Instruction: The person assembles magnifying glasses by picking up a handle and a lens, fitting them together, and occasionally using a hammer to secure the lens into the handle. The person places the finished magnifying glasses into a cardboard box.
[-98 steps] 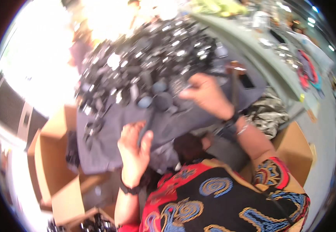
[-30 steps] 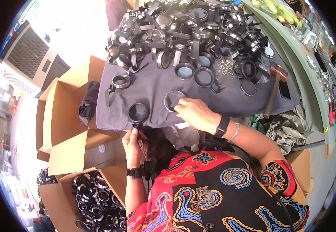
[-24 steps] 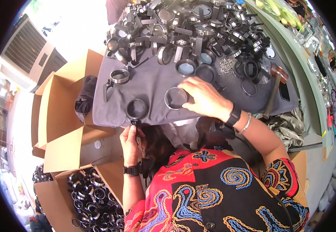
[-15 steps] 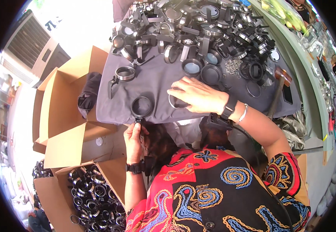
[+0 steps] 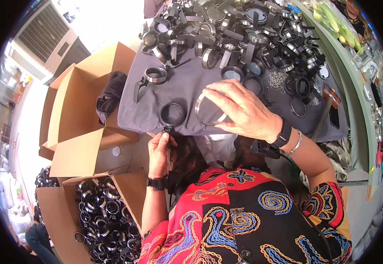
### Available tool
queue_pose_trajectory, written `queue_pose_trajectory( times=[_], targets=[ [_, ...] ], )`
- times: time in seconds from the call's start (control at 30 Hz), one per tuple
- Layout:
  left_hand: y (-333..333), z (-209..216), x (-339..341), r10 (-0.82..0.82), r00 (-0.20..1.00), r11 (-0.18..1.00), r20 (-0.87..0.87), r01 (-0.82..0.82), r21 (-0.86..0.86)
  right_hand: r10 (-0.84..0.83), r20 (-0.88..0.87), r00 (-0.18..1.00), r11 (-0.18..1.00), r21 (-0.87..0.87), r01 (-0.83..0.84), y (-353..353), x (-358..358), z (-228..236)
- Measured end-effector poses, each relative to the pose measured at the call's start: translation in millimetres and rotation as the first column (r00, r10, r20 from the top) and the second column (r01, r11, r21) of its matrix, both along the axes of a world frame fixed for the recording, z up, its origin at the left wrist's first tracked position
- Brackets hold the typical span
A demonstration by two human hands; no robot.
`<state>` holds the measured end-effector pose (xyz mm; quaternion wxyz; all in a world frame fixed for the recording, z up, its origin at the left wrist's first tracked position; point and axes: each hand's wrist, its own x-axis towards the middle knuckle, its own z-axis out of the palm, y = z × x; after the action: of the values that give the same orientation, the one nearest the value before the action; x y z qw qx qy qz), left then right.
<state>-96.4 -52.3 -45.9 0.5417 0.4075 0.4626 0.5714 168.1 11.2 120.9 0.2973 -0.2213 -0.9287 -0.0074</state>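
Observation:
My left hand [image 5: 158, 152] pinches the short stem of a black round frame [image 5: 162, 117] at the table's near edge; the frame lies over the grey cloth. To its right, the fingers of my right hand [image 5: 249, 110] are closed on a thin silver metal ring [image 5: 199, 115], tilted up off the cloth and apart from the black frame. Farther left on the cloth sits a black handled piece with a silver band [image 5: 156, 75]. Beyond my right hand are a black round cup [image 5: 232, 73] and another black ring piece [image 5: 253, 83].
A heap of black-and-silver handled pieces [image 5: 218, 37] covers the table's far side. Small metal parts [image 5: 277, 80], a loose ring [image 5: 298, 107] and a hammer [image 5: 331, 97] lie at the right. An open carton [image 5: 74, 110] stands left; a lower carton [image 5: 59, 220] holds many rings.
My right hand has lifted and tilted the silver ring up, so more of it shows. My left hand still holds the black frame. The whole view has shifted slightly.

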Motion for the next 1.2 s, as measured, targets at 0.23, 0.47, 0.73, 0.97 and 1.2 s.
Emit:
queue_pose_trajectory(
  times=[0.23, 0.47, 0.73, 0.97, 1.2],
  targets=[
    [0.8, -3.3, -1.0, 0.006, 1.000, 1.000, -0.011, -0.006, 0.026, -0.055, -0.056, 0.997, 0.995, -0.081, 0.051, -2.4, -0.2, -1.4],
    [2.7, -6.4, -4.1, -0.006, 0.999, 0.999, -0.051, 0.007, 0.032, -0.265, 0.057, 0.963, 0.962, -0.046, 0.268, -7.8, -16.7, 7.4],
    [3.0, -2.9, -5.4, -0.006, 0.995, 1.000, -0.099, 0.009, 0.023, -0.282, 0.089, 0.955, 0.943, -0.159, 0.294, -5.9, -24.2, 3.6],
    [1.3, -4.4, -3.8, -0.002, 0.998, 1.000, -0.058, 0.003, 0.022, -0.094, -0.187, 0.978, 0.933, -0.359, 0.021, -5.0, -20.5, 1.1],
    [2.1, -2.6, -1.5, -0.001, 0.999, 1.000, -0.042, 0.002, 0.027, 0.035, -0.106, 0.994, 0.994, -0.100, -0.046, -3.0, -19.4, 2.5]
  ],
)
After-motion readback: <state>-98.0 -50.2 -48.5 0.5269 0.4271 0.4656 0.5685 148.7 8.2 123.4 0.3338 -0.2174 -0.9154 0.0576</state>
